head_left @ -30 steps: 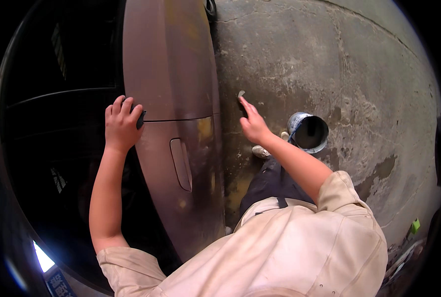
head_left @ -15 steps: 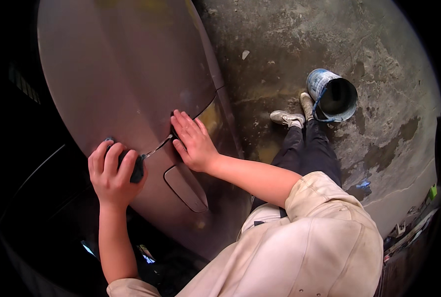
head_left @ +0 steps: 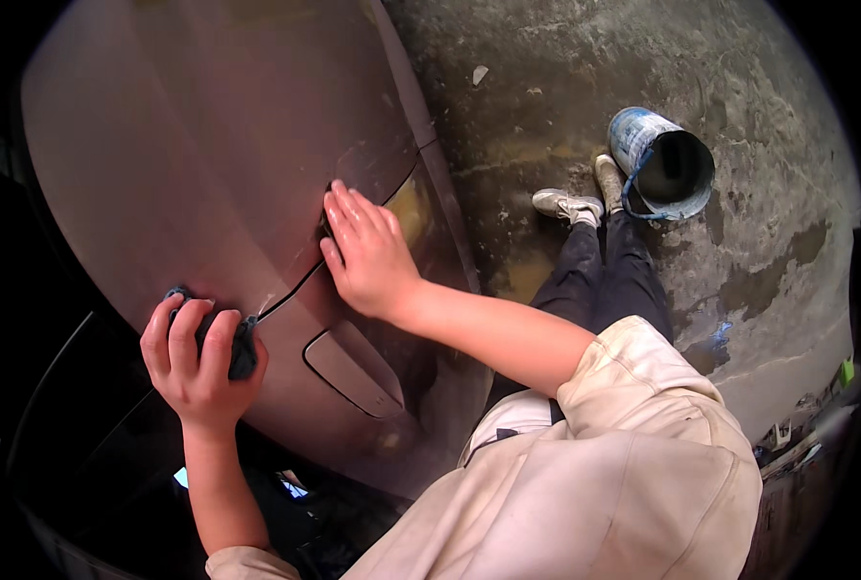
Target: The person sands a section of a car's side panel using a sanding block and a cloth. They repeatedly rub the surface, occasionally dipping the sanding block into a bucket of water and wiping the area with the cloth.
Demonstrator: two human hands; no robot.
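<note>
Dark cloth point(head_left: 244, 356) just beside the door seam point(head_left: 293, 290), left hand point(head_left: 201, 377) nearer.
We find the left grasping it; the right hand point(head_left: 372, 266) lies over the seam, its hold undeterminable.

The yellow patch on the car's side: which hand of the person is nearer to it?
Right. The right hand is over the car panel, just left of the yellow patch; the left hand, gripping a dark wad, is clearly farther left.
</note>
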